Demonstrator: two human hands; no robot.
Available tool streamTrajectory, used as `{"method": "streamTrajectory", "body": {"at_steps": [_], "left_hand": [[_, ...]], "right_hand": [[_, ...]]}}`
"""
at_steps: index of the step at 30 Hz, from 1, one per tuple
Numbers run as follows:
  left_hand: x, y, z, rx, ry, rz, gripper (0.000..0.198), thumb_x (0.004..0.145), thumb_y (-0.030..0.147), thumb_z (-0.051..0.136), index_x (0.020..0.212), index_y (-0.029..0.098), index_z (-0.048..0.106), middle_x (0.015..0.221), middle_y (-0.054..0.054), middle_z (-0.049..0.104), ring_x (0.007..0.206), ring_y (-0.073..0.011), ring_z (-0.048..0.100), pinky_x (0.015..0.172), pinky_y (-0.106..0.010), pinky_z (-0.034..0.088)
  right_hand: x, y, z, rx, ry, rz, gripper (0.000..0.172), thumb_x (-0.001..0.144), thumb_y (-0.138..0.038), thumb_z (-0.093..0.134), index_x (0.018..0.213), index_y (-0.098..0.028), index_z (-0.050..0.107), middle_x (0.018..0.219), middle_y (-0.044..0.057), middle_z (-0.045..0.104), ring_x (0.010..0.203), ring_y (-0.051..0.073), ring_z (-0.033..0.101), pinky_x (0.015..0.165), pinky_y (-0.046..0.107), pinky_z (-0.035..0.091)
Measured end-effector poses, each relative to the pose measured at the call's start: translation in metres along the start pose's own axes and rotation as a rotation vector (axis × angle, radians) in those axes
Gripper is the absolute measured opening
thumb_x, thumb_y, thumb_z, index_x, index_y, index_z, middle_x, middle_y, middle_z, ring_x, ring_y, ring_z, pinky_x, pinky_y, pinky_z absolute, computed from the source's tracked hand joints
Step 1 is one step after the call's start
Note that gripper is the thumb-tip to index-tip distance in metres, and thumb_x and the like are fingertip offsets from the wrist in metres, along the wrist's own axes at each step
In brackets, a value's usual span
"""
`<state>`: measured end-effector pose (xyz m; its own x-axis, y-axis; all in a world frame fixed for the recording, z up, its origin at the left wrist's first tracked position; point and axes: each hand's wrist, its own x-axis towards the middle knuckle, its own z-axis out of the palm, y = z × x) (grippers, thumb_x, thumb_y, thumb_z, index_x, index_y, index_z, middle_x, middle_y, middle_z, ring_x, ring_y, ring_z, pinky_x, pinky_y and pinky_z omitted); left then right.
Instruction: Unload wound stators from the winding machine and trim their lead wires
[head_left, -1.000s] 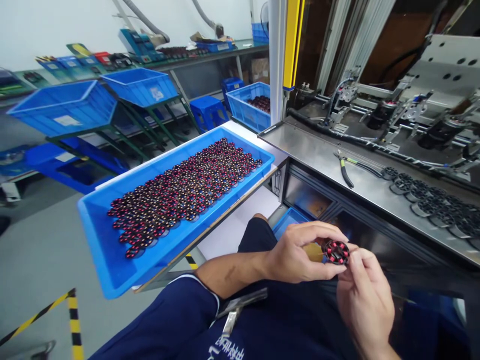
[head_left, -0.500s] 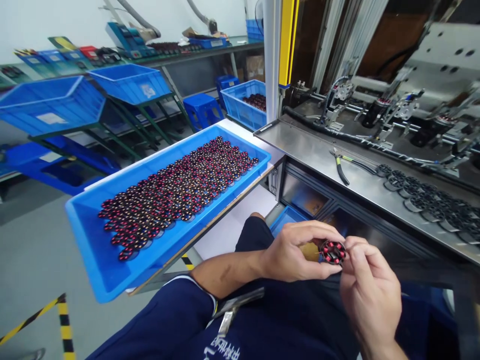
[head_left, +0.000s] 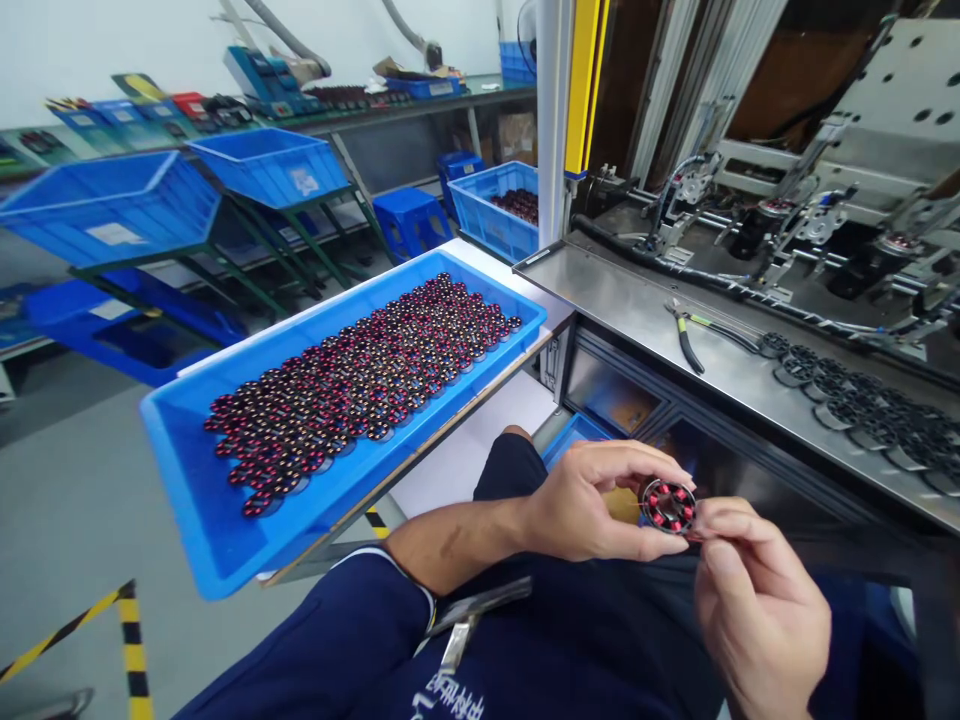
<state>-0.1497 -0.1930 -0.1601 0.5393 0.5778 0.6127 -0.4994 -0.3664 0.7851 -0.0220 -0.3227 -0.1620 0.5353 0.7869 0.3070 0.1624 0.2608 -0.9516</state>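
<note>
A small round motor stator (head_left: 668,507) with red windings in a black ring sits between the thumb and fingers of my left hand (head_left: 581,505), its open face turned up toward me. My right hand (head_left: 761,580) is closed in a pinch at the ring's right edge. Thin reddish wire shows by its fingertips, partly hidden by them. Another fine wire sticks out from the stator's left side. To the left, a shallow blue tray (head_left: 176,500) holds rows of similar red-wound stators (head_left: 360,370).
Green-handled pliers (head_left: 686,337) lie on the metal bench (head_left: 592,280), left of several black rings (head_left: 855,400). Machine fixtures (head_left: 772,225) stand behind. Blue bins (head_left: 112,215) on stands and a blue stool (head_left: 412,222) are farther back.
My right hand has shifted slightly right and down, its fingers drawn a little off the ring. The stator has turned to face up more. My left hand keeps its hold.
</note>
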Motion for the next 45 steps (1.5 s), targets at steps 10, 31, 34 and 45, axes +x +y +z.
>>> {"method": "streamTrajectory", "body": {"at_steps": [10, 31, 34, 45], "left_hand": [[0.001, 0.003, 0.0, 0.211, -0.012, 0.123, 0.042, 0.068, 0.021, 0.08, 0.109, 0.012, 0.072, 0.1, -0.012, 0.08, 0.09, -0.0202, 0.077, 0.085, -0.029, 0.064], [0.003, 0.007, 0.004, 0.204, 0.079, 0.203, 0.042, 0.066, 0.015, 0.077, 0.107, 0.01, 0.073, 0.094, -0.012, 0.079, 0.086, -0.0202, 0.076, 0.083, -0.028, 0.063], [0.004, 0.008, 0.004, 0.106, 0.062, 0.133, 0.043, 0.065, 0.015, 0.079, 0.107, 0.009, 0.073, 0.094, -0.013, 0.079, 0.084, -0.021, 0.076, 0.08, -0.029, 0.063], [0.005, 0.022, 0.007, -0.613, -0.137, -0.669, 0.047, 0.057, 0.024, 0.094, 0.099, 0.013, 0.076, 0.08, -0.001, 0.071, 0.069, -0.0068, 0.062, 0.071, -0.019, 0.05]], "right_hand": [[-0.003, -0.002, 0.0, -0.095, 0.043, -0.137, 0.01, 0.087, -0.011, 0.07, 0.087, -0.021, 0.069, 0.085, 0.004, 0.066, 0.085, 0.019, 0.064, 0.075, 0.033, 0.05], [0.001, -0.015, 0.016, -0.258, -0.006, -0.581, 0.03, 0.079, 0.008, 0.069, 0.098, -0.016, 0.072, 0.085, 0.003, 0.068, 0.08, 0.018, 0.065, 0.075, 0.039, 0.052], [0.006, -0.01, 0.007, -0.234, -0.053, -0.543, 0.035, 0.078, 0.006, 0.071, 0.105, -0.016, 0.073, 0.09, 0.005, 0.068, 0.085, 0.021, 0.066, 0.075, 0.039, 0.052], [0.062, -0.03, -0.019, -0.179, -0.605, -0.64, 0.048, 0.085, -0.01, 0.077, 0.13, -0.025, 0.068, 0.127, 0.01, 0.063, 0.118, 0.026, 0.058, 0.093, 0.048, 0.057]]}}
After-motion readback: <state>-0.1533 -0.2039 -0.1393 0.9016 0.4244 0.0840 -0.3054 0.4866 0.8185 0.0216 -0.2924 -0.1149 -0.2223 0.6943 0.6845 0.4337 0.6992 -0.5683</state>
